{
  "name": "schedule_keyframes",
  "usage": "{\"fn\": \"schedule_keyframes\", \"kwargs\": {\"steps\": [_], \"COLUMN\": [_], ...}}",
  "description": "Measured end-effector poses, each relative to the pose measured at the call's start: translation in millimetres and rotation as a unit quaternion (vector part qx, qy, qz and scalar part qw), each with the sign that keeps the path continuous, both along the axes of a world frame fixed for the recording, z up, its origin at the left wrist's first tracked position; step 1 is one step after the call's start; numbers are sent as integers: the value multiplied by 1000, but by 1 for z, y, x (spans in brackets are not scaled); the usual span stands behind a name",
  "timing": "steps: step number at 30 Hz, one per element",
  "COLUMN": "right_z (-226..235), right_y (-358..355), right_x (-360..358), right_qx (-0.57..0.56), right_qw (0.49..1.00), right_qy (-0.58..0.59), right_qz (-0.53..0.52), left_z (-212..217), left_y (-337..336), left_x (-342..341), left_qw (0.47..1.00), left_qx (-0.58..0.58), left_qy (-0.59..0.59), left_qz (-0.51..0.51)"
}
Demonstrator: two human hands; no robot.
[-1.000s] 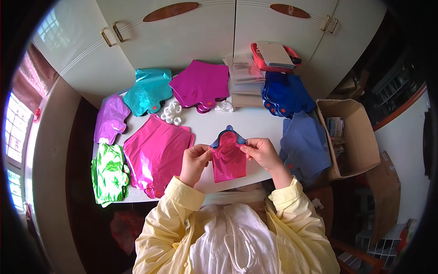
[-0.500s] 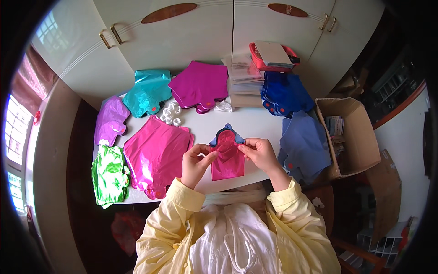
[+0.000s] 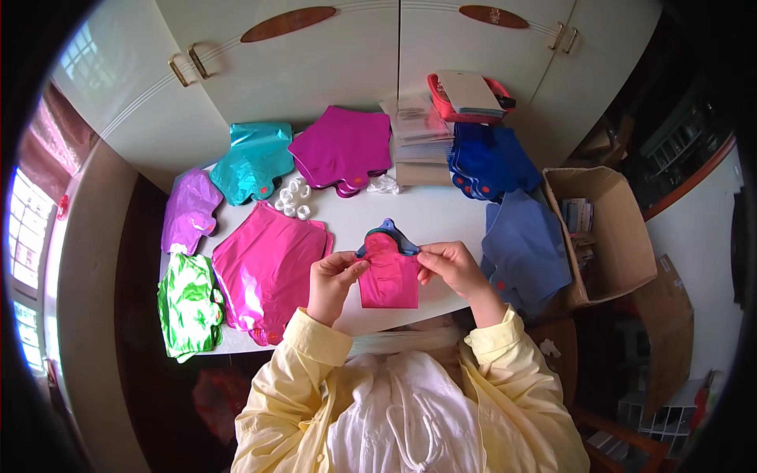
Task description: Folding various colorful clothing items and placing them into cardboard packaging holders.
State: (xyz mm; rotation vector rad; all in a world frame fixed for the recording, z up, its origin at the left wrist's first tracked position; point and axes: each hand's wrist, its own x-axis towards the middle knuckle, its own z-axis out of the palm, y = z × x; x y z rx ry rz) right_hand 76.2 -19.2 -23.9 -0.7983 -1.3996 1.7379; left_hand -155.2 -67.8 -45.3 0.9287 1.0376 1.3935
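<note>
oval plaque (image 3: 494, 16) with marks illegible to us, pink piece (image 3: 389, 277) right of larger pink pile (image 3: 272, 264), blue top (image 3: 402, 240) and long axis pointing away from us, our left hand (image 3: 331, 282) and right hand (image 3: 456, 268) pinching its edges

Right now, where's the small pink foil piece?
The small pink foil piece is just below the head view's centre, held by the left hand and right hand, to the right of the large pink foil stack.
</note>
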Motion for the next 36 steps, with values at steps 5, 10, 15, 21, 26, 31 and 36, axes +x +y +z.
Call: {"fn": "schedule_keyframes", "kwargs": {"steps": [5,10,15,21,26,31,36], "right_z": [-4,-11,-12,-19,-10,-25,-20], "right_y": [2,3,0,-2,-7,-4,-5], "right_x": [3,-3,-8,-15,-22,-11,-13], "right_qx": [19,19,-9,-14,23,42,167], "right_qw": [1000,998,996,989,979,989,975], "right_qy": [2,-2,13,65,96,55,-62], "right_qz": [-6,-60,-92,-135,-178,-129,-134], "left_z": [0,0,1,2,1,2,3], "left_y": [0,0,-1,-2,-2,-2,-1], "left_x": [1,3,4,8,9,12,14], "left_qw": [1000,1000,1000,999,998,998,998], "left_qx": [8,19,24,33,46,37,23], "left_qy": [-5,4,14,34,43,42,32], "left_qz": [5,9,12,14,27,33,39]}}
